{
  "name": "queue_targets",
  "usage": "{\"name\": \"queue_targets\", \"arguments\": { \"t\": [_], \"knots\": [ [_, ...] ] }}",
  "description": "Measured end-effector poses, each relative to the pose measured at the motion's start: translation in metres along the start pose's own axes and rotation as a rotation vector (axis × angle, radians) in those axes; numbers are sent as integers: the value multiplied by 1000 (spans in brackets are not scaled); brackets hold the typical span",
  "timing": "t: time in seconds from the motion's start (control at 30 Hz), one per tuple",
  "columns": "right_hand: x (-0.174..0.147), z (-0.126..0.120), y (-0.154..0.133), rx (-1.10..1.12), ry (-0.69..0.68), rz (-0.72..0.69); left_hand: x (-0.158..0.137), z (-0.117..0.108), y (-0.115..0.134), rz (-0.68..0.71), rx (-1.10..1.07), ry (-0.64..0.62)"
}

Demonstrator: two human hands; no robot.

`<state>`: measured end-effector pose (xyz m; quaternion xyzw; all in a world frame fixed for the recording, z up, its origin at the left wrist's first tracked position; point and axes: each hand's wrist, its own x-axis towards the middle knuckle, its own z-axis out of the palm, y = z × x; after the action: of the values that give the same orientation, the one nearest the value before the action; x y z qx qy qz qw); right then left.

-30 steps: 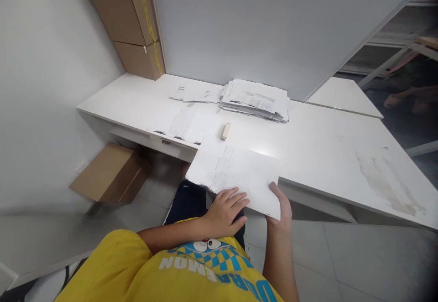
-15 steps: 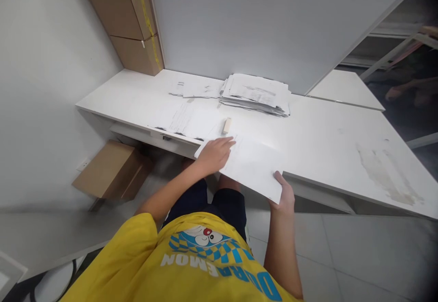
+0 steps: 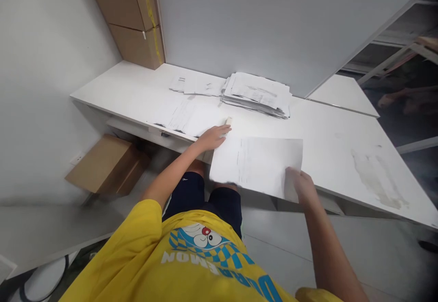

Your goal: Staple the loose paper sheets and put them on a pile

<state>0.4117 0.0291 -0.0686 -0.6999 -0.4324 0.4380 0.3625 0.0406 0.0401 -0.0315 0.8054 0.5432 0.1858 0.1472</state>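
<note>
A sheet of paper [image 3: 260, 160] with faint printed lines lies partly on the white desk, its front edge sticking out past the desk edge. My right hand [image 3: 303, 185] pinches this sheet at its right side, where the paper bends up a little. Left of the sheet, my left hand [image 3: 214, 138] rests palm down with fingers stretched out. Its fingertips reach a small cream block [image 3: 229, 121] that looks like an eraser; whether they touch it I cannot tell. Another printed sheet [image 3: 181, 116] with dark marks along its front edge lies to the left.
A thick pile of papers [image 3: 256, 93] stands at the back of the desk [image 3: 328, 142], with thinner papers [image 3: 201, 85] beside it. Cardboard boxes [image 3: 137, 42] are stacked in the back left corner. Another box [image 3: 102, 163] sits below on the left. A stain [image 3: 378, 176] marks the desk's right side.
My right hand has moved right, and the sheet has shifted right with it. My left hand has come off the sheet and now lies by the cream block.
</note>
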Motion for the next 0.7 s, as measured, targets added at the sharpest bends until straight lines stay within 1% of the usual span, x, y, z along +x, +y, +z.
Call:
{"name": "queue_targets", "arguments": {
  "t": [0.07,0.1,0.2,0.27,0.33,0.43,0.5,0.57,0.63,0.7],
  "knots": [
    [6,-1,-17,-18,44,55,4,4,-5,-7,-55,61],
    [7,0,-25,-5,42,80,5,6,-6,-15,-69,76],
    [8,7,-38,41,-22,100,6,8,-10,-54,-107,71],
    [7,10,-40,79,-63,120,6,10,-12,-72,-121,53],
    [7,11,-38,117,-99,160,5,13,-13,-74,-89,66],
    [8,9,-32,145,-133,197,4,21,-16,-44,32,150],
    [8,8,-30,154,-145,197,4,25,-17,-21,110,208],
    [5,8,-31,159,-147,190,4,27,-17,-14,158,228],
    [1,8,-37,135,-139,167,5,27,-15,-16,183,207],
    [-2,9,-46,50,-124,107,6,26,-14,-24,200,171]
  ]
}}
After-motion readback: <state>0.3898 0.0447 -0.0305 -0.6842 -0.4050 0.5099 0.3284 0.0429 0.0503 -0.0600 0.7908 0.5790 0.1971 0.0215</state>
